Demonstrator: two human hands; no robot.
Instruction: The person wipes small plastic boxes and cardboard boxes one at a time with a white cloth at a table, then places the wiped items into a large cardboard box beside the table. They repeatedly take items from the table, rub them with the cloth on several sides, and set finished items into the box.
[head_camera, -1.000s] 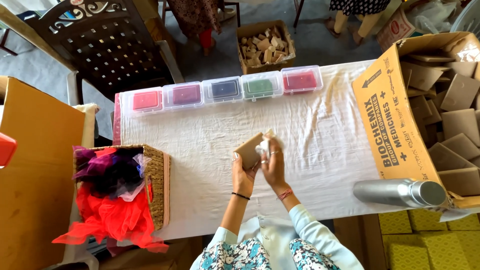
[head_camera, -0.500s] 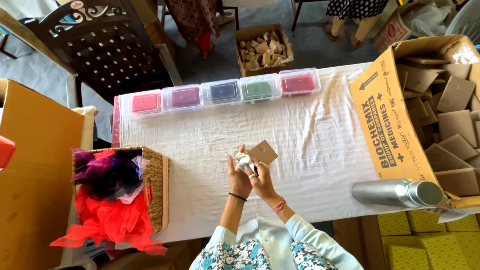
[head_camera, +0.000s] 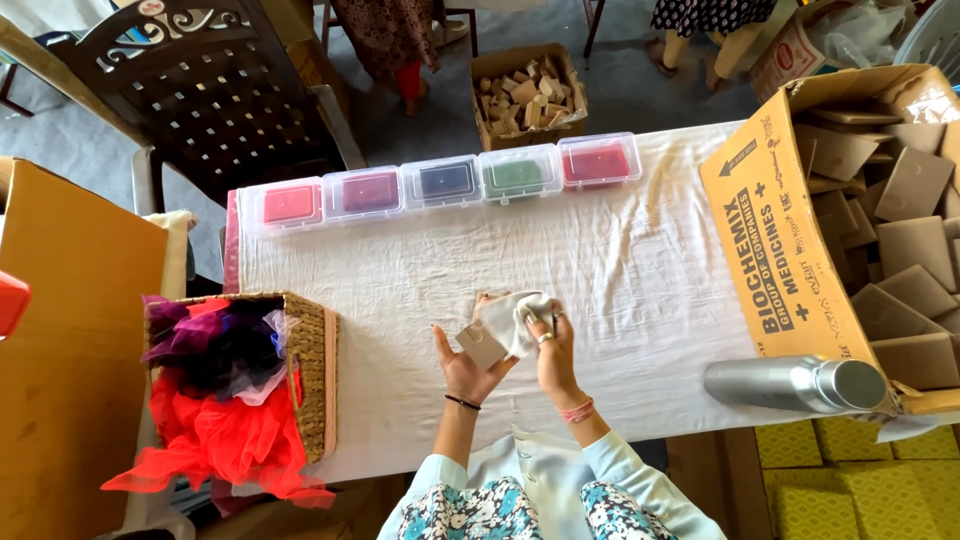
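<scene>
My left hand (head_camera: 462, 370) grips a small brown square tile (head_camera: 481, 345) from below, just above the white tablecloth (head_camera: 620, 270). My right hand (head_camera: 552, 350) presses a crumpled white cloth (head_camera: 512, 318) against the top of that tile. Both hands are close together at the table's near middle. A dark band is on my left wrist and a pink one on my right.
Several clear lidded boxes (head_camera: 445, 183) with coloured pads line the far edge. A wicker basket (head_camera: 318, 375) of red and purple fabric sits left. A large cardboard carton (head_camera: 790, 240) of brown tiles lies right, a metal bottle (head_camera: 795, 383) beside it. A dark chair (head_camera: 210, 90) stands beyond.
The tile and cloth came down from chest height toward the table. The cloth, bunched small before, now spreads over the tile's upper part.
</scene>
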